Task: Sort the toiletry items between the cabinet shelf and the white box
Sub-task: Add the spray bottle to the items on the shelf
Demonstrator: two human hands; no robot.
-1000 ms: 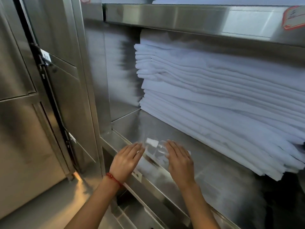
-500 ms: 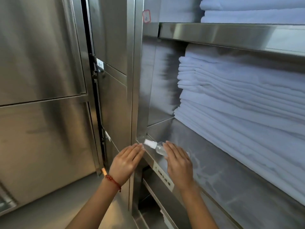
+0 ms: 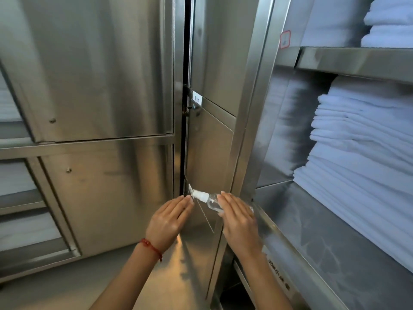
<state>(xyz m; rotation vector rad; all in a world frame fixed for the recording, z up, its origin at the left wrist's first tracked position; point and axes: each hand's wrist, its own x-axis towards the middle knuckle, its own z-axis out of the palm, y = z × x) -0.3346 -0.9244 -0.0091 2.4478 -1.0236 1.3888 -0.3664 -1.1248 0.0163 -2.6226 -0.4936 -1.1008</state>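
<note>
A small clear bottle (image 3: 211,199) with a white cap lies sideways in the air, just left of the steel cabinet shelf (image 3: 312,233). My right hand (image 3: 239,222) covers its base end and holds it. Beside it, my left hand (image 3: 168,221), with a red cord at the wrist, stays flat with its fingertips right at the cap. No white box is in view.
A tall stack of folded white linen (image 3: 357,166) fills the shelf's right side, and more linen (image 3: 393,23) sits on the shelf above. An open steel door (image 3: 210,142) stands just behind the bottle. Steel cabinet fronts (image 3: 96,86) close off the left.
Both hands and the bottle have come off the shelf's front left corner to in front of the open door. The view has swung left, away from the linen.
</note>
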